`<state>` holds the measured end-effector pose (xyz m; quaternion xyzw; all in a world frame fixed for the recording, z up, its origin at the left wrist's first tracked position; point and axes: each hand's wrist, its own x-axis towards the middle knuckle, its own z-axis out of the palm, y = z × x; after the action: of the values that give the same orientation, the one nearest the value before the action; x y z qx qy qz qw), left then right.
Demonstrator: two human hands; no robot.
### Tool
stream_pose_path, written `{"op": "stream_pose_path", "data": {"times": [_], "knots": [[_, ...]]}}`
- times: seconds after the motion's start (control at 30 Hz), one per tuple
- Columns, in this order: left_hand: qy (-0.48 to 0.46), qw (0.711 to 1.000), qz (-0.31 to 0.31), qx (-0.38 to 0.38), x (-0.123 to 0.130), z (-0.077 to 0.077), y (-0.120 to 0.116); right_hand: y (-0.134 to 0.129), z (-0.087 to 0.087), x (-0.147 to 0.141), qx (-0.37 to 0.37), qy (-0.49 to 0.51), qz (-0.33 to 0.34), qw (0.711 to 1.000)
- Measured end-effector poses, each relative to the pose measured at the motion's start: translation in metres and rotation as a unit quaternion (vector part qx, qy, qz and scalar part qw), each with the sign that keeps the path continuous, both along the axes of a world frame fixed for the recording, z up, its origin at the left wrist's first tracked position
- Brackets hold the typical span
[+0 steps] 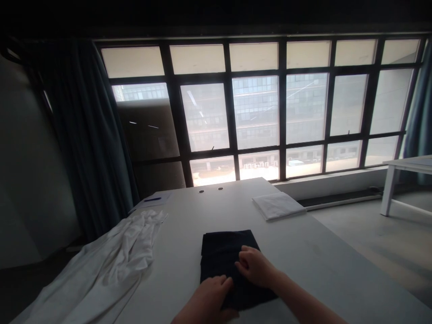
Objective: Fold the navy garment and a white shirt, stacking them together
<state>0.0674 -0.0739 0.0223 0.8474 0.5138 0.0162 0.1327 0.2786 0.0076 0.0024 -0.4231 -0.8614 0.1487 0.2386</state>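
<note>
A dark navy or black folded cloth [219, 245] lies on the white table in front of me; its exact kind of garment cannot be told. My left hand [212, 297] rests on its near left part, thumb spread away from the bent fingers, with dark fabric showing in between. On the right side of the cloth, my right hand [254, 266] has its fingers curled in against the fabric, thumb close to them. Part of the cloth is hidden under both hands.
Crumpled white cloth [118, 256] spreads along the left side of the white table [189, 220]. A folded white cloth [278, 205] lies near the right edge. At the far left are paper and a pen [152, 199]. Another table [389, 184] stands right, before windows.
</note>
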Motion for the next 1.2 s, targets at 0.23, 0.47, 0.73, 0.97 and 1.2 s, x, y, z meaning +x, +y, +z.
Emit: {"op": "stream_pose_path", "data": {"times": [0.23, 0.47, 0.73, 0.97, 1.2], "knots": [[-0.009, 0.998, -0.002, 0.067, -0.021, -0.015, 0.017, -0.022, 0.015, -0.009, -0.158, 0.001, 0.106, 0.982], [0.006, 0.998, -0.025, 0.055, -0.030, -0.004, 0.009, -0.029, 0.008, -0.003, -0.063, -0.180, 0.117, 0.975], [0.059, 0.994, 0.023, 0.091, -0.012, -0.010, 0.005, -0.044, 0.005, -0.021, -0.002, -0.163, 0.044, 0.986], [0.062, 0.991, 0.020, 0.120, -0.019, -0.003, 0.013, -0.039, 0.012, -0.018, -0.011, -0.148, 0.027, 0.989], [0.050, 0.990, 0.046, 0.122, -0.044, 0.010, 0.022, -0.026, 0.031, 0.011, -0.004, -0.251, -0.050, 0.967]]}}
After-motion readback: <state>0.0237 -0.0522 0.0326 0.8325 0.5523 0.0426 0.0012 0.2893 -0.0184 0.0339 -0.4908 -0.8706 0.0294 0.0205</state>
